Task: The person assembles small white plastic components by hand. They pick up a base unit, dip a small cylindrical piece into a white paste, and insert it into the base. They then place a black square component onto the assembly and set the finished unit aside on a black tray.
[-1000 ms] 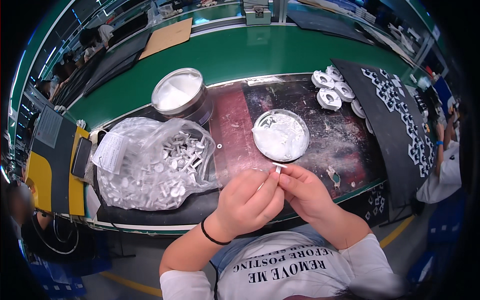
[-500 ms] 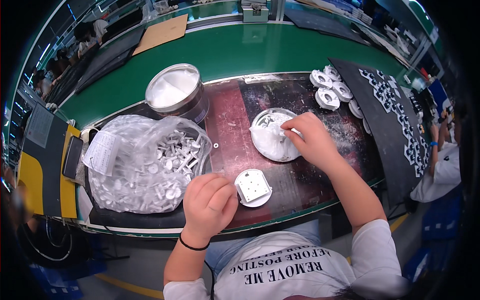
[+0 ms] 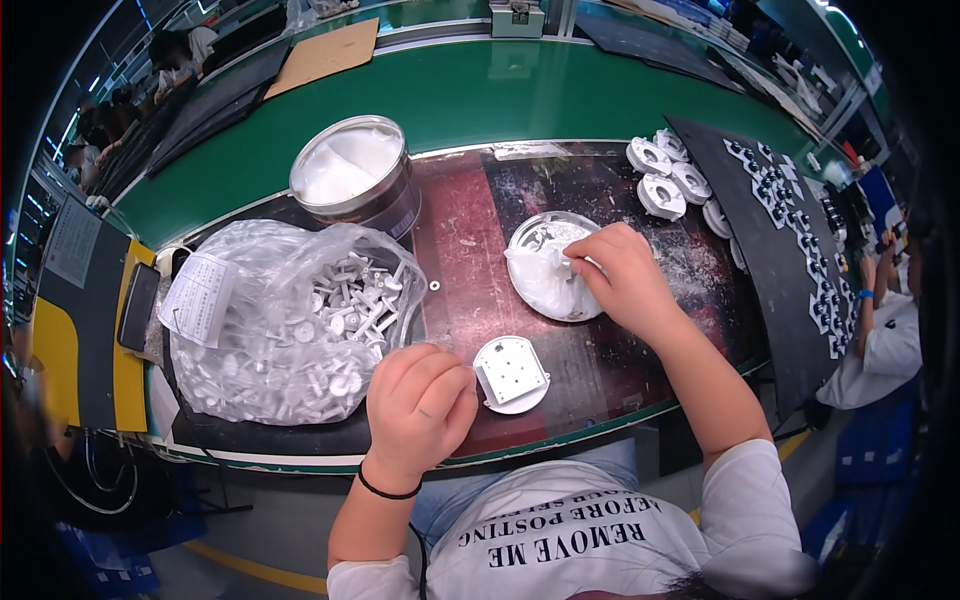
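My right hand (image 3: 630,280) is over a round metal lid (image 3: 515,240) that holds a white, grease-like mass (image 3: 550,285). Its thumb and forefinger pinch a small pale piece (image 3: 568,262), mostly hidden by the fingers. Near the front table edge, my left hand (image 3: 420,405) is closed with the fingers curled in; what it holds, if anything, is hidden. Just right of it lies a white flat housing (image 3: 513,375) with small holes and a rounded back edge. To the left, an open clear plastic bag (image 3: 250,350) is full of white plastic stemmed parts (image 3: 355,300).
Behind the bag stands a metal tin (image 3: 385,205) of white paste. White ring-shaped housings (image 3: 662,195) are grouped at the far right, beside a black board (image 3: 770,260) carrying rows of small parts. A small white ring (image 3: 434,286) lies mid-table. Another person's arm (image 3: 868,290) shows at right.
The whole view has shifted slightly. Both hands keep nearly the same pose, the right still pinching above the lid and the left still closed.
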A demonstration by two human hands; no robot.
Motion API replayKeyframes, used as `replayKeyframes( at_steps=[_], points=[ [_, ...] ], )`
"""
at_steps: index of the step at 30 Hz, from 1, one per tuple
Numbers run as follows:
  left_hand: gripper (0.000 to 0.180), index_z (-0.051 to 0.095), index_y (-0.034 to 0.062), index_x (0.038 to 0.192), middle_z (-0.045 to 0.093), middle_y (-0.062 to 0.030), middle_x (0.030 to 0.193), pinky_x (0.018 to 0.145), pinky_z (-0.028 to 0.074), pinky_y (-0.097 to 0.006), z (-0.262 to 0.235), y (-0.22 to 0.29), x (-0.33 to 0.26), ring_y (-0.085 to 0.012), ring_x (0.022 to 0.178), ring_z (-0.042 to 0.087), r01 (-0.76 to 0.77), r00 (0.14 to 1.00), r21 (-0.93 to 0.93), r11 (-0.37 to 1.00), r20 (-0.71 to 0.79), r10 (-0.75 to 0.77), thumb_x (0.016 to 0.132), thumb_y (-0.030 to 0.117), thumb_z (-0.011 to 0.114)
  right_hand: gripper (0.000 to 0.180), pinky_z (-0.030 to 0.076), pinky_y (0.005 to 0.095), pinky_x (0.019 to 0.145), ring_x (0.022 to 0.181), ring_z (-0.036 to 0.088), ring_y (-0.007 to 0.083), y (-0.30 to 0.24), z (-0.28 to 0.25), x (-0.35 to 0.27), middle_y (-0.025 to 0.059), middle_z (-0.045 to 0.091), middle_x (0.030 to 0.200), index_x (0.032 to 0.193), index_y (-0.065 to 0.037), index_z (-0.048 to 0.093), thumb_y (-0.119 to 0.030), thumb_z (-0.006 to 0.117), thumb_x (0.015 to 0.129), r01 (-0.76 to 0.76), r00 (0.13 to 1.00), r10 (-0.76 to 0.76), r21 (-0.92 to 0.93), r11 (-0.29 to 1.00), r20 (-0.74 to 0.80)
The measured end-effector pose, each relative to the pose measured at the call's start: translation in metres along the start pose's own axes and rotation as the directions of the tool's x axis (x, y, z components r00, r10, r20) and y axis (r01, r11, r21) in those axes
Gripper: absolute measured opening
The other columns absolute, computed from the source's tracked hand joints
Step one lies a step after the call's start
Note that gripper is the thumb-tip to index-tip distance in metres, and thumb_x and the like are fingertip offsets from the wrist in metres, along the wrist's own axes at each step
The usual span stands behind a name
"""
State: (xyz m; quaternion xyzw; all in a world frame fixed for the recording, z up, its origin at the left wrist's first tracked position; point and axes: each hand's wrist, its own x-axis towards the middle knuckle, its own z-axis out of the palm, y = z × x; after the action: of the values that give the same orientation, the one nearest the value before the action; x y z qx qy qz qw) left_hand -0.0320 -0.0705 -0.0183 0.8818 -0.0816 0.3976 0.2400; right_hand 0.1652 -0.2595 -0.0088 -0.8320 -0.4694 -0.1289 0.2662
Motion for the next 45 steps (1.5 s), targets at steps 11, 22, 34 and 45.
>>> replayKeyframes(
  at_steps=[11, 22, 34, 45],
  points=[
    [0.022, 0.060, 0.0056, 0.082, 0.063, -0.0065, 0.086, 0.071, 0.047, -0.036, 0.000, -0.001, -0.001, -0.0272, 0.082, 0.059, 0.006, 1.000, 0.000, 1.000, 0.005, -0.006, 0.063, -0.002, 0.068, 0.013, 0.043, 0.0383, 0.081, 0.091, 0.055, 0.0259, -0.001, -0.002, -0.001, 0.0050, 0.062, 0.088, 0.088, -0.008, 0.063, -0.008, 0.065, 0.075, -0.018, 0.999, 0.018, 0.006, 1.000, 0.026],
    [0.036, 0.059, 0.0036, 0.100, 0.061, -0.0132, 0.102, 0.082, 0.045, -0.039, -0.007, 0.008, -0.003, -0.0315, 0.095, 0.057, 0.163, 0.982, -0.133, 0.978, 0.122, -0.147, 0.067, 0.005, 0.073, 0.017, 0.046, 0.0334, 0.081, 0.093, 0.059, 0.0240, -0.021, -0.024, -0.015, 0.0094, 0.064, 0.096, 0.101, -0.003, 0.063, -0.007, 0.061, 0.084, -0.242, 0.969, 0.213, 0.331, 0.912, 0.124],
    [0.103, 0.023, 0.0017, 0.138, 0.047, -0.0205, 0.128, 0.096, 0.039, -0.046, 0.017, 0.019, -0.018, -0.0382, 0.114, 0.048, 0.306, 0.940, -0.265, 0.914, 0.237, -0.245, 0.060, 0.027, 0.085, 0.022, 0.046, 0.0259, 0.087, 0.097, 0.059, 0.0115, -0.054, -0.017, -0.017, 0.0063, 0.064, 0.103, 0.111, 0.002, 0.058, -0.007, 0.057, 0.091, -0.530, 0.848, 0.138, 0.825, 0.196, 0.512],
    [0.116, -0.001, 0.0081, 0.144, 0.049, -0.0231, 0.126, 0.092, 0.044, -0.043, 0.022, 0.013, -0.021, -0.0374, 0.112, 0.054, 0.341, 0.913, -0.305, 0.889, 0.331, -0.236, 0.064, 0.015, 0.083, 0.019, 0.049, 0.0274, 0.073, 0.082, 0.063, 0.0158, -0.077, 0.006, -0.009, 0.0098, 0.064, 0.091, 0.103, -0.003, 0.064, -0.007, 0.061, 0.085, -0.435, 0.880, 0.176, 0.598, 0.673, 0.442]
  ],
)
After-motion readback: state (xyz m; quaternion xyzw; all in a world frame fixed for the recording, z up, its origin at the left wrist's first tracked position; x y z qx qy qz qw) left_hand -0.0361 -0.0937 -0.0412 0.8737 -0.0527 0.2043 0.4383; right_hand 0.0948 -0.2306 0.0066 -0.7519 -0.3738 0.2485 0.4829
